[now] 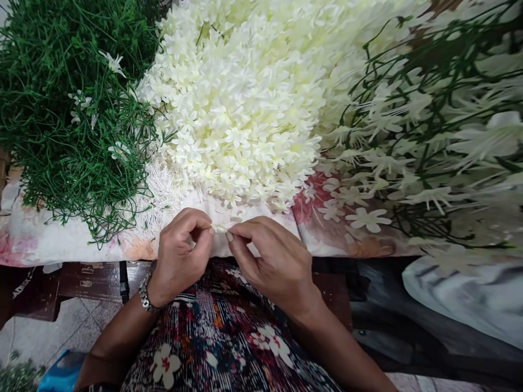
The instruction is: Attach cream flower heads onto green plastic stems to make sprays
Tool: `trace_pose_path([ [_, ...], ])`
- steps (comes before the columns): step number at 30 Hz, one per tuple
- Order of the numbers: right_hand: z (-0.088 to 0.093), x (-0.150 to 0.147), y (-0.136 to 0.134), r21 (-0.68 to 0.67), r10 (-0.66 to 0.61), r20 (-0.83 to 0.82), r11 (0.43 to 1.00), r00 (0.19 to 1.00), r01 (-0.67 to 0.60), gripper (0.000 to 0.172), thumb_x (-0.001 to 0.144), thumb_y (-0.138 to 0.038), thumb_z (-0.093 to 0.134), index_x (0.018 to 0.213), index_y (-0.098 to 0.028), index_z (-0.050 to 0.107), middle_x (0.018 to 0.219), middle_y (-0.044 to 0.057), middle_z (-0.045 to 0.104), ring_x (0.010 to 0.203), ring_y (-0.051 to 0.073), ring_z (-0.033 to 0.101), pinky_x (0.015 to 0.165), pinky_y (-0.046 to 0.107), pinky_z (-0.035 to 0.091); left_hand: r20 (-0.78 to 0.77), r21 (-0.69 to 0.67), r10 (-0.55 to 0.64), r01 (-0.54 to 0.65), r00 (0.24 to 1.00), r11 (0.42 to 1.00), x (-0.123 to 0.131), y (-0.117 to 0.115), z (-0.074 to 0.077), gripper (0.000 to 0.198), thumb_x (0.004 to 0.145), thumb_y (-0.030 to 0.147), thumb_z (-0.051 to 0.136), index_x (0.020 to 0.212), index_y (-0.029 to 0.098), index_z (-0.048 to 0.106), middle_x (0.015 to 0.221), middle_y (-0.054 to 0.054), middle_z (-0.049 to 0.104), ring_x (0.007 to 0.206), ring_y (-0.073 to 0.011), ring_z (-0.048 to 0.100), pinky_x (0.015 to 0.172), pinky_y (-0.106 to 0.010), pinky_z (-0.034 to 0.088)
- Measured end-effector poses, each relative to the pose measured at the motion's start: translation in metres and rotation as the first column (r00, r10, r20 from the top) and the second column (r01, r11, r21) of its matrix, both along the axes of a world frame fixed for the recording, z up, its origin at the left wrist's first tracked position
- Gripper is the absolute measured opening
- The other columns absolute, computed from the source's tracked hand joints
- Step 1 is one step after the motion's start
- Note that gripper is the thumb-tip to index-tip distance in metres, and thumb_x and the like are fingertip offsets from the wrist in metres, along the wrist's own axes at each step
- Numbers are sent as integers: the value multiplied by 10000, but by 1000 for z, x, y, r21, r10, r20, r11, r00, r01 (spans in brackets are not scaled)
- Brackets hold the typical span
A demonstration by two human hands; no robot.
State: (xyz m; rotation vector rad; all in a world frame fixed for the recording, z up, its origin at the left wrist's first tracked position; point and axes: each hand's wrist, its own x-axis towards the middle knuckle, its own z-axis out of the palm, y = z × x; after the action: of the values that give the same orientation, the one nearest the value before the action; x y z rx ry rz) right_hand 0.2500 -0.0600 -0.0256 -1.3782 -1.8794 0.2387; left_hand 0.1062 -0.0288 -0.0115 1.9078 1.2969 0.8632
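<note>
Both hands meet at the near edge of the cloth-covered table. My left hand [186, 253], with a metal watch [146, 294] on the wrist, is closed in a pinch of thumb and index finger. Facing it, my right hand [272, 261] pinches too. A small pale flower piece [220, 228] spans the narrow gap between the fingertips; its exact shape is hard to make out. Just beyond lies a big heap of white artificial flower heads [245, 103]. Thin white stamens [161, 193] are piled beyond my left hand.
Green plastic stems [73, 109] form a heap at the left. Assembled flower sprays [408, 136] with green stems spread over the right side. A floral cloth [141, 247] covers the table. Below are a dark wooden bench [92, 280] and a blue plastic object [61, 373].
</note>
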Motion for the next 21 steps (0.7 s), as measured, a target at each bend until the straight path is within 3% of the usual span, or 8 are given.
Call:
trace_pose_path([
  [6,1,-10,1,-3,-10,6,1000,1000,10,70,738,-96,493,759,-162,504,625,18,547,598,106,498,567,237,430,116,-82,-30,40,993,996,-7,-8,-4,104,729,57,483,690,148,512,827,-31,581,767,-103,556,678,-238,464],
  [16,-1,-15,-4,-13,49,-45,999,998,-49,62,743,-100,499,778,-150,506,635,20,550,613,97,500,574,224,431,94,76,-157,150,983,986,-18,-15,-8,89,745,92,482,770,155,541,834,-51,603,778,-122,566,687,-270,481],
  [21,-4,-15,-6,-38,86,-128,995,988,-92,81,740,-95,503,787,-160,500,634,1,535,597,82,489,554,210,422,259,-27,-139,151,956,988,-22,-15,-11,149,778,103,454,864,155,564,792,-47,604,717,-105,568,641,-242,487],
])
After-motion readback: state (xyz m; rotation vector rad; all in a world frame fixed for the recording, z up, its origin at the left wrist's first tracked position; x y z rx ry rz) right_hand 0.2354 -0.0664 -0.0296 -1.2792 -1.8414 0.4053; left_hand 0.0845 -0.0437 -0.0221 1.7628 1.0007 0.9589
